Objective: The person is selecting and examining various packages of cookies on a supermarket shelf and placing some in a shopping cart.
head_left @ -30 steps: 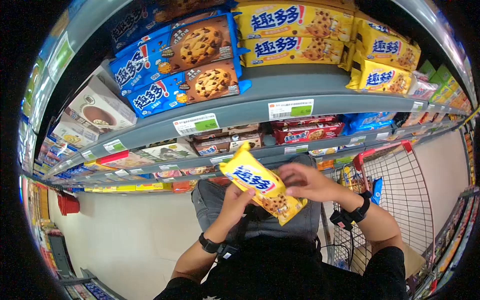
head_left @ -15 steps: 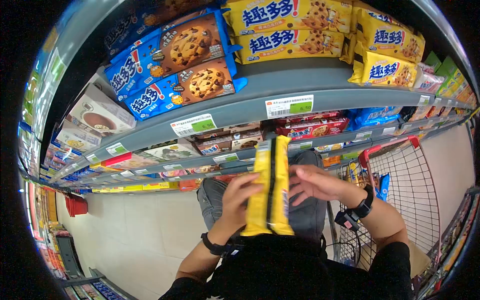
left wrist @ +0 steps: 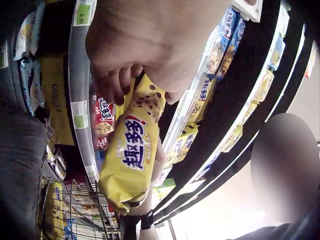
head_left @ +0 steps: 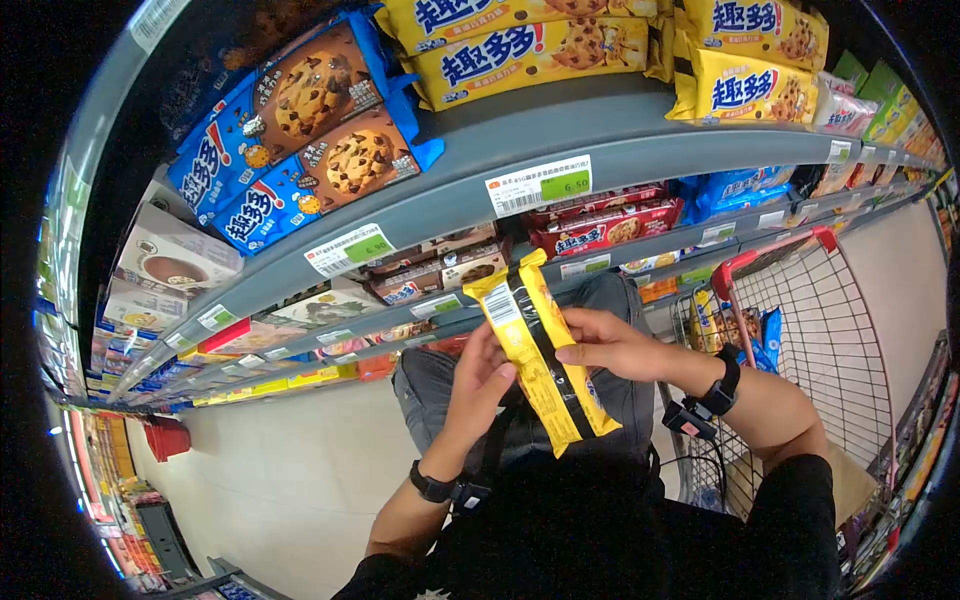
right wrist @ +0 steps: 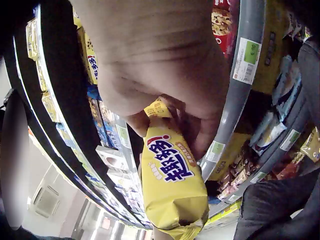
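Note:
A yellow pack of chocolate chip cookies (head_left: 543, 350) is held over the person's lap, its back with barcode and black stripe facing up in the head view. My left hand (head_left: 480, 388) grips its left edge, thumb along the side. From the right, my right hand (head_left: 618, 345) holds it too, thumb laid across the back and fingers underneath. The left wrist view shows the printed front of the cookie pack (left wrist: 132, 150) below the left hand (left wrist: 150, 45). In the right wrist view the pack's front (right wrist: 172, 170) extends from under the right hand (right wrist: 160, 70).
Ahead, a grey shelf (head_left: 450, 165) carries blue cookie packs (head_left: 300, 130) and yellow cookie packs (head_left: 545, 55), with price tags (head_left: 540, 187) along its edge. A wire shopping cart (head_left: 820, 330) holding several packs stands at the right. A red basket (head_left: 167, 438) sits on the floor at left.
The cookie pack has been turned over from its printed front to its back. Half a second ago the right hand was apart from it; now both hands hold it.

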Available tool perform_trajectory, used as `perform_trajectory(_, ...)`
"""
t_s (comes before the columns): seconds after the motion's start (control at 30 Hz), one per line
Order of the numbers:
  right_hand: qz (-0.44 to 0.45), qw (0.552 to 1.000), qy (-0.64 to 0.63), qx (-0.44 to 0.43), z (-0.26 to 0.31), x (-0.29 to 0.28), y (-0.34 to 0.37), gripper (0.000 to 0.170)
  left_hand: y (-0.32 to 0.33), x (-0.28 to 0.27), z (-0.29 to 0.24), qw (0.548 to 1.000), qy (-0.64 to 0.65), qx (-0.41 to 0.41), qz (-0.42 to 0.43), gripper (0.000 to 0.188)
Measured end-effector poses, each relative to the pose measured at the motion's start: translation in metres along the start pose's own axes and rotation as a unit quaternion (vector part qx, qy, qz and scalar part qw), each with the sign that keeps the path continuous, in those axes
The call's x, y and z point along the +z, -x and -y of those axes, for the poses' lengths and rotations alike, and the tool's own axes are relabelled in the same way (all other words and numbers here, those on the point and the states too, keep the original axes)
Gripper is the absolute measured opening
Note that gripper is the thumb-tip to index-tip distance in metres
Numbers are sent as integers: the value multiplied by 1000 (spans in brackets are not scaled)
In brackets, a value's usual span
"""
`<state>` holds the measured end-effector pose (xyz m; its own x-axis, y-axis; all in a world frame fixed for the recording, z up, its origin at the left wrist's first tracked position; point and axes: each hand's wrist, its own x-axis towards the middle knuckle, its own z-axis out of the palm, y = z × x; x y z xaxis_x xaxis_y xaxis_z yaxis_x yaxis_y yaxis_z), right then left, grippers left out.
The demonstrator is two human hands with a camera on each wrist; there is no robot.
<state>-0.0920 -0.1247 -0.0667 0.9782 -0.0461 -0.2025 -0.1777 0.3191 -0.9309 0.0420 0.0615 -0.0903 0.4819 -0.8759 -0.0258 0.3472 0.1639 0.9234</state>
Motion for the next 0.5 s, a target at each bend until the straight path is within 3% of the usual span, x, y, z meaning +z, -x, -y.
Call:
perform_trajectory(0.1,-11,999,-25,27,2,4,1,32,2,9,-2,997,-53,-43,31,59)
perform_trajectory(0.3,-27,997,66,-35,-5,4,-3,32,-4,9,0,994,-69,-67,53,65)
perform_trajectory(0.4,-77,997,-15,-14,1,2,-1,32,-2,14,-9,991,-83,-70,80,76)
perform_trajectory(0.5,-135,976,-160,-61,7,4,-1,32,0,5,-17,967,-223,-44,114,78)
